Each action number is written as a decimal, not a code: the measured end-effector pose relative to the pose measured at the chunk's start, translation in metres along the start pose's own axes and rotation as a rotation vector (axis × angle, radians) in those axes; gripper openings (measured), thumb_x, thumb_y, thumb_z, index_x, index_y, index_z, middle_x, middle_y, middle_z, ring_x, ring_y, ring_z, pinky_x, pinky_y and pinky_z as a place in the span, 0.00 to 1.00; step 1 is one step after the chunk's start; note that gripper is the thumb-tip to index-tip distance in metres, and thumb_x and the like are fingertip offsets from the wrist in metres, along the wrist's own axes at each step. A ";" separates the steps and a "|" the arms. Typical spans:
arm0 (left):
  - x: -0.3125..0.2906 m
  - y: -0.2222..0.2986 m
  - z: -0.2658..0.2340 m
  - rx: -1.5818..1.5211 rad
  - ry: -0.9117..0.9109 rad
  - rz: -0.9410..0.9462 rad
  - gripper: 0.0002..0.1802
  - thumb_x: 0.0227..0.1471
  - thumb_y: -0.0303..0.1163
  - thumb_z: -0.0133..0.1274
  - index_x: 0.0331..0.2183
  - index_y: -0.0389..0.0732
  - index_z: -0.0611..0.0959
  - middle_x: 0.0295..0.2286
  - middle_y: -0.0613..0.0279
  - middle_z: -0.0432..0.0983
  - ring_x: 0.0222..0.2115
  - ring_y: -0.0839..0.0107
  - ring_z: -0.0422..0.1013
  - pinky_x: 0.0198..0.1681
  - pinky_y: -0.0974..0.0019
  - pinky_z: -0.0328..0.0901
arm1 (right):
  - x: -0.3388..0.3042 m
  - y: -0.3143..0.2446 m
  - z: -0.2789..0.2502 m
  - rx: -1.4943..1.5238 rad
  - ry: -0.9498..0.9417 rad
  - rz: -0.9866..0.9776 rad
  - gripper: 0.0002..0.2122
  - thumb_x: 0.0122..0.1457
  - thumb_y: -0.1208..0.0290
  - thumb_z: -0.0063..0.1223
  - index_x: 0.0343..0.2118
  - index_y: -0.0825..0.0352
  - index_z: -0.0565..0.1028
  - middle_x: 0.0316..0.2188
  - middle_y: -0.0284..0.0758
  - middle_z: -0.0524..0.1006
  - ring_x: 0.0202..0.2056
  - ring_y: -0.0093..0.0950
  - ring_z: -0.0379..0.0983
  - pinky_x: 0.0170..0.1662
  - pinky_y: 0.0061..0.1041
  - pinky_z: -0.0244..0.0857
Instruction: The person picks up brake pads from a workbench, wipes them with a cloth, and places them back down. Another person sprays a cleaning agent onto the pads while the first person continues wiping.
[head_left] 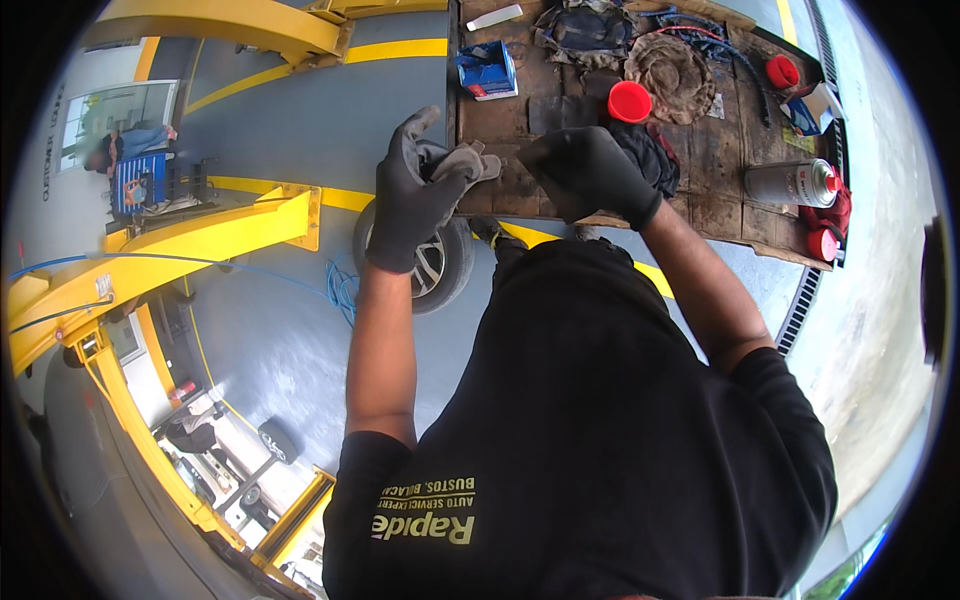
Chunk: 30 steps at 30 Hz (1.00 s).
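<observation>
My left hand, in a dark grey work glove, is raised over the near left edge of the wooden workbench. Its thumb and fingers are closed on a small, irregular grey-brown piece, which looks like a worn metal part. My right hand, gloved the same way, hovers just right of that piece with its fingers drawn together. Whatever may be between those fingertips is hidden. Beyond the right hand lie a red round cup or lid and a dark crumpled cloth.
The bench also bears a blue box, a dirty brown rag, a spray can and a white-and-blue box. A wheel rests on the floor by my left arm. Yellow lift arms reach in from the left.
</observation>
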<state>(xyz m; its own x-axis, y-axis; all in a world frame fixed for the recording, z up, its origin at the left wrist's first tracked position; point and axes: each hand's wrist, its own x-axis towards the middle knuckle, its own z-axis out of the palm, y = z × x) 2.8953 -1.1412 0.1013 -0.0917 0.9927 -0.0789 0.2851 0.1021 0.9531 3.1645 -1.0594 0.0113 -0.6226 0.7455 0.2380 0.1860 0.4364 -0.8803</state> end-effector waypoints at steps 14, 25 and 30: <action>-0.009 -0.024 0.021 -0.056 -0.014 0.015 0.14 0.62 0.22 0.66 0.49 0.31 0.85 0.41 0.60 0.87 0.42 0.76 0.82 0.49 0.68 0.78 | 0.015 -0.050 0.025 0.267 0.248 0.192 0.16 0.60 0.60 0.74 0.38 0.71 0.88 0.30 0.40 0.89 0.29 0.27 0.86 0.35 0.34 0.78; -0.018 -0.063 0.029 -0.221 0.078 0.026 0.13 0.65 0.34 0.70 0.43 0.36 0.86 0.36 0.61 0.87 0.37 0.77 0.81 0.45 0.67 0.77 | -0.002 -0.018 0.043 0.023 0.067 0.181 0.11 0.65 0.65 0.68 0.44 0.66 0.88 0.33 0.43 0.89 0.36 0.29 0.88 0.42 0.34 0.79; 0.016 -0.102 -0.033 -0.286 0.293 -0.121 0.16 0.60 0.32 0.74 0.42 0.36 0.84 0.38 0.59 0.87 0.39 0.74 0.81 0.46 0.66 0.76 | -0.052 0.041 0.022 0.196 0.289 0.272 0.09 0.67 0.68 0.66 0.46 0.64 0.88 0.36 0.42 0.89 0.37 0.35 0.88 0.45 0.35 0.78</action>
<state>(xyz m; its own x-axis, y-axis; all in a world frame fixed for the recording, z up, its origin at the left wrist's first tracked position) 2.8335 -1.1374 0.0126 -0.3871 0.9100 -0.1483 -0.0164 0.1540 0.9879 3.1873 -1.0912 -0.0459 -0.3275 0.9424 0.0677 0.1483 0.1221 -0.9814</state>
